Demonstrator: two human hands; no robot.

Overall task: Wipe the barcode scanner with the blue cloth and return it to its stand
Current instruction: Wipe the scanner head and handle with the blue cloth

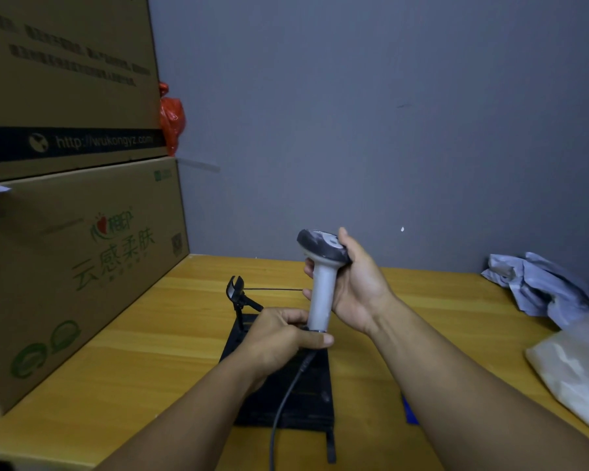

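A barcode scanner point(322, 294) with a pale grey handle and dark grey head is held upright above the wooden table. My right hand point(357, 283) grips its head and upper handle. My left hand point(283, 338) holds the bottom end of the handle, where a dark cable point(283, 399) comes out. The black stand point(240, 295) rises just left of the scanner, its cradle empty, from a flat black base point(306, 399). A small strip of blue point(409, 411), perhaps the cloth, peeks out under my right forearm; most of it is hidden.
Two large cardboard boxes point(75, 253) are stacked along the left side of the table point(150, 334). A red plastic bag point(172, 119) sits behind them. Crumpled grey wrapping point(541, 287) and a whitish plastic bag point(575, 362) lie at the right. A grey wall closes the back.
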